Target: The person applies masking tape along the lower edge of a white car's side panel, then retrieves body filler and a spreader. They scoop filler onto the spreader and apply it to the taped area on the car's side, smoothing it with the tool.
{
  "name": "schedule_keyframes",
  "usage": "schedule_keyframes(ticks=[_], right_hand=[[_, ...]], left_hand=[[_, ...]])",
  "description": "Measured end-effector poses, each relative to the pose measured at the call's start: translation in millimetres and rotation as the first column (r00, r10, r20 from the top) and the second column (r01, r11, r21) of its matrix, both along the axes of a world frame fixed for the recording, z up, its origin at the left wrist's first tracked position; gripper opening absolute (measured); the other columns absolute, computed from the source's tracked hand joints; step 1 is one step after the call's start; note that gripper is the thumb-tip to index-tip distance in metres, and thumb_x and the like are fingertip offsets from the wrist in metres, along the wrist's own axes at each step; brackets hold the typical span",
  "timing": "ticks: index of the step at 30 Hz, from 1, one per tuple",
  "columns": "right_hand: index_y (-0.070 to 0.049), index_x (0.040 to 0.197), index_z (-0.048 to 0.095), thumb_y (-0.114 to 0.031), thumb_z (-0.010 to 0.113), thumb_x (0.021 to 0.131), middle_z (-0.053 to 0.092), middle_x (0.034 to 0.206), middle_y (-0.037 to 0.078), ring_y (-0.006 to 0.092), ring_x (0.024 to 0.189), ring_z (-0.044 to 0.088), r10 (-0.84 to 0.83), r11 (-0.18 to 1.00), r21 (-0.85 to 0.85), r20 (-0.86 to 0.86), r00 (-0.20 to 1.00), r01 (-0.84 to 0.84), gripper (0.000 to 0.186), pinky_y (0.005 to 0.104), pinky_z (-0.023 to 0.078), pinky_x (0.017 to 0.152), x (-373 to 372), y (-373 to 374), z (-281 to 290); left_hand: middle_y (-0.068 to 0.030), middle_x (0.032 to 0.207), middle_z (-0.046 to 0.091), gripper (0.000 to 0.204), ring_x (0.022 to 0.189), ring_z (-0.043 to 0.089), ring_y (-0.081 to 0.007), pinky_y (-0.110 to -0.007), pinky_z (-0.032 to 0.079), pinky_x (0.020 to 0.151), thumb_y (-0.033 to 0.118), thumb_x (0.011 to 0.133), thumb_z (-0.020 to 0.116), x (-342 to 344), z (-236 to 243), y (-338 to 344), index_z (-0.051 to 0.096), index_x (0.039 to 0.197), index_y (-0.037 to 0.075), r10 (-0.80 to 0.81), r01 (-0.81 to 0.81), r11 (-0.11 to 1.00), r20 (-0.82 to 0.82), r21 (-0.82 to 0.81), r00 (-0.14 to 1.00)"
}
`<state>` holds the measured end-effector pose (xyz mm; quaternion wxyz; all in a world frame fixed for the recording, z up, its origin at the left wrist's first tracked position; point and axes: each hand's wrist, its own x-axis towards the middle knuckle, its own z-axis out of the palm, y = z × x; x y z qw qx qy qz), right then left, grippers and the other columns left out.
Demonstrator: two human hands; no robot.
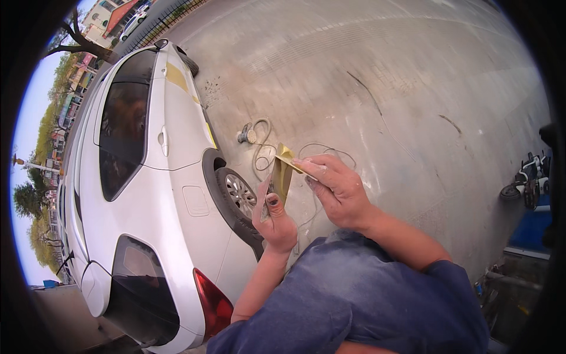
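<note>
My left hand point(276, 229) is closed around a thin mixing board point(283, 182) with a yellow-olive face, its thumb pressed against it. Dark smudges mark that thumb. Between the thumb and fingers of my right hand point(340, 193) is a flat spreader point(289, 160) smeared with yellow putty. It touches or nearly touches the board's upper edge. Both hands are dusted with pale powder. Just left of them stands a white car point(191, 156), with yellowish putty patches point(175, 76) along its side. Its rear wheel point(237, 192) is close to my left hand.
A round sander point(246, 134) with a grey hose point(259, 159) lies on the dusty concrete floor point(330, 88) beyond my hands. The hose loops near the rear wheel. At far right stands a small wheeled scooter point(526, 180) beside a blue panel point(532, 230).
</note>
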<state>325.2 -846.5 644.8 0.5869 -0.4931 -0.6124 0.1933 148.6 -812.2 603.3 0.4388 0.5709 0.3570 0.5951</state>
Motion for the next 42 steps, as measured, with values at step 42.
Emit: schedule_keyframes(ticks=[42], right_hand=[[-0.009, 0.136, 0.076, 0.006, 0.074, 0.091, 0.075, 0.125, 0.014, 0.0348, 0.112, 0.072, 0.296, 0.935, 0.107, 0.289, 0.910, -0.338, 0.048, 0.0429, 0.060, 0.093, 256, 630, -132]], left_hand=[[-0.0193, 0.136, 0.070, 0.052, 0.125, 0.067, -0.0238, -0.039, 0.052, 0.107, 0.034, 0.118, 0.058, 255, -111, 610, 0.063, 0.142, -0.013, 0.250, -0.255, 0.960, 0.056, 0.112, 0.967]])
